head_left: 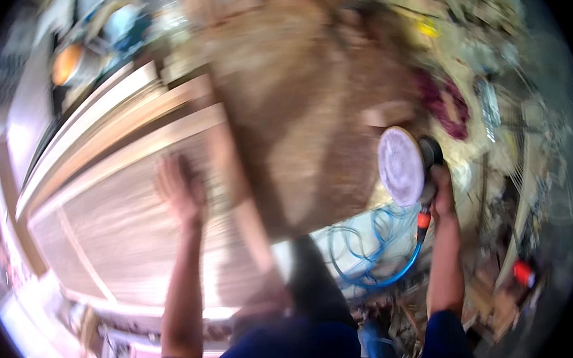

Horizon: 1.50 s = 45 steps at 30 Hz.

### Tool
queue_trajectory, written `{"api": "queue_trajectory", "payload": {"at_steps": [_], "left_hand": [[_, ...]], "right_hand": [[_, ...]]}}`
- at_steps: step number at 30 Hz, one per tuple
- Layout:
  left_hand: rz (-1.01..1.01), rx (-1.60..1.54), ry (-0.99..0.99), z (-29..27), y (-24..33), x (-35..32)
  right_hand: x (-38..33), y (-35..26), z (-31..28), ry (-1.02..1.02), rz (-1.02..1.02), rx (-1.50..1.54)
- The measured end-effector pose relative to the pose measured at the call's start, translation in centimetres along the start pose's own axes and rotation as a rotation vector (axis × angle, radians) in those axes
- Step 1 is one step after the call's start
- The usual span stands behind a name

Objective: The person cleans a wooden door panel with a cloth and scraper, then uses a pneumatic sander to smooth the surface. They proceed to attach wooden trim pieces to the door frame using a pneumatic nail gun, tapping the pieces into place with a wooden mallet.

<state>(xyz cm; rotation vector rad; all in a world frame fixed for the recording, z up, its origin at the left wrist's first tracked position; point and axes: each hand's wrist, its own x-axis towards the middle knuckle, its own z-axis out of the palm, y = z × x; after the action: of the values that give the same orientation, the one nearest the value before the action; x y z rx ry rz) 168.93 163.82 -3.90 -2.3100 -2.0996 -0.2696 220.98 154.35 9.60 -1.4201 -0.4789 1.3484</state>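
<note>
My left hand (pixel 181 186) lies flat, fingers stretched out, on a light wooden panel (pixel 130 245) framed with paler strips. Off to the right, my right hand (pixel 441 190) is wrapped round an air sander (pixel 429 174). Its round, pale, worn disc (pixel 401 166) is turned up on its side, toward the left, and stands apart from the panel. A blue air hose (pixel 401 272) runs from the orange-red coupling (pixel 424 220) below the tool. Motion blurs the panel and my left fingers.
More wooden boards (pixel 110 115) are stacked beyond the panel. A brown work surface (pixel 308 110) fills the middle, with a wood block (pixel 388 114) near the sander. Dark red cord (pixel 452 109) and scraps lie at right. Coils of blue hose hang near my legs.
</note>
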Motion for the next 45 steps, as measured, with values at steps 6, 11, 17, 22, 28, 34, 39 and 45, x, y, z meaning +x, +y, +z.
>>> {"api": "queue_trajectory", "payload": {"at_steps": [6,11,17,22,28,34,39,45], "left_hand": [[-0.068,-0.103,-0.107,-2.1,0.9,0.3],[-0.143,-0.06,-0.012,-1.7,-4.3,3.5],[-0.158,-0.101,-0.013,-2.0,-4.7,3.6],[-0.154,-0.125,-0.004,-2.2,-4.8,4.2],[-0.172,-0.152,-0.024,-2.1,-5.0,4.2],[-0.177,-0.157,-0.016,-1.9,-4.8,4.1],[-0.179,-0.142,-0.002,-1.9,-4.9,4.5],[-0.174,-0.133,-0.026,-1.9,-4.8,4.2]], "right_hand": [[2.7,8.3,14.2,-0.251,-0.421,-1.243],[2.8,10.5,18.9,-0.256,-0.451,-1.356],[4.7,6.9,28.8,-0.316,-0.723,-1.37],[8.4,7.8,32.9,-0.526,-0.807,-1.537],[11.6,8.3,36.5,-0.473,-0.805,-1.531],[13.4,8.0,35.3,-0.432,-0.854,-1.577],[11.3,8.8,34.2,-0.526,-0.938,-1.602],[14.2,6.8,35.1,-0.424,-0.874,-1.612]]}}
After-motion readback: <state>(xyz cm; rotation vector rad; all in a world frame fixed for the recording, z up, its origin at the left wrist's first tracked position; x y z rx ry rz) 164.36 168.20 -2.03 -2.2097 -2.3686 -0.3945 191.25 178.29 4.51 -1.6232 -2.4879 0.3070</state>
